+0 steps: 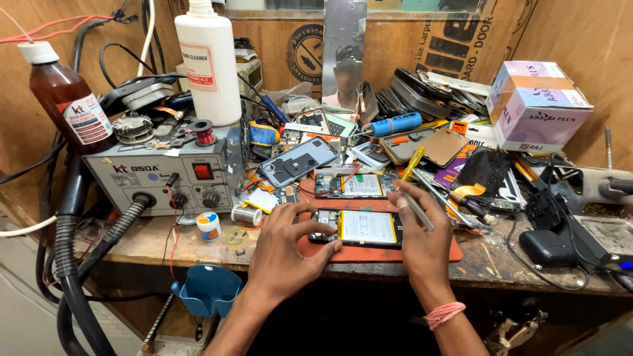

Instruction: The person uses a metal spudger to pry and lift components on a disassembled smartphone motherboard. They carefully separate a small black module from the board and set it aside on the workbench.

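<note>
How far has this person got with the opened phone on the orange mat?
Done: the opened phone lies with its back off, battery and circuit board bare, on the orange mat. In hand: the left hand steadies its left end, while the right hand holds metal tweezers beside its right end. Left: it is not closed; a second opened phone lies behind.

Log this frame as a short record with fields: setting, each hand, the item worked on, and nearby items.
setting: cluttered wooden workbench
left hand: fingers pressing the left end of the opened phone
right hand: holding tweezers beside the phone's right end
work item: opened phone, battery exposed, lying on a red mat
nearby: second opened phone behind it, grey rework station at left, white bottle, brown bottle, blue-handled screwdriver
</note>
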